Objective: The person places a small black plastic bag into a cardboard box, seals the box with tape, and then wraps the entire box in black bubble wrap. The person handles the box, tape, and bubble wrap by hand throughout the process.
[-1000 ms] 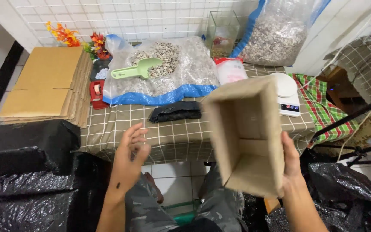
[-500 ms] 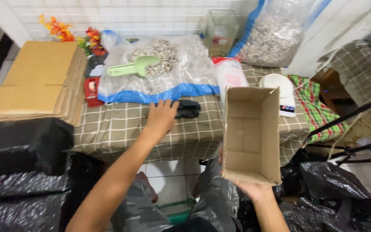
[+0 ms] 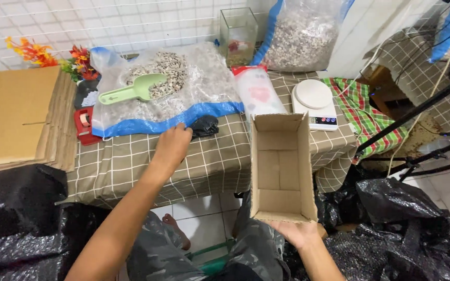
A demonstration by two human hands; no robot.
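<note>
My right hand (image 3: 294,231) holds an open brown cardboard box (image 3: 281,167) by its near end, mouth up, over the table's front edge. The box is empty inside. My left hand (image 3: 172,145) reaches across the checked tablecloth (image 3: 131,166) and its fingers touch a small black bundle (image 3: 204,126) lying by the blue edge of a clear plastic sack (image 3: 183,99). That sack lies flat, filled with small grey stones, and a green scoop (image 3: 131,89) rests on top.
Flat cardboard sheets (image 3: 19,117) are stacked at the left. A red tape dispenser (image 3: 83,124), a white scale (image 3: 314,102), a glass tank (image 3: 237,35) and another stone sack (image 3: 300,36) stand behind. Black plastic bags (image 3: 407,208) crowd both sides near my legs.
My left hand rose from my lap and reached forward across the table to the black bundle. The box swung from a tilted pose to lying level with its mouth up.
</note>
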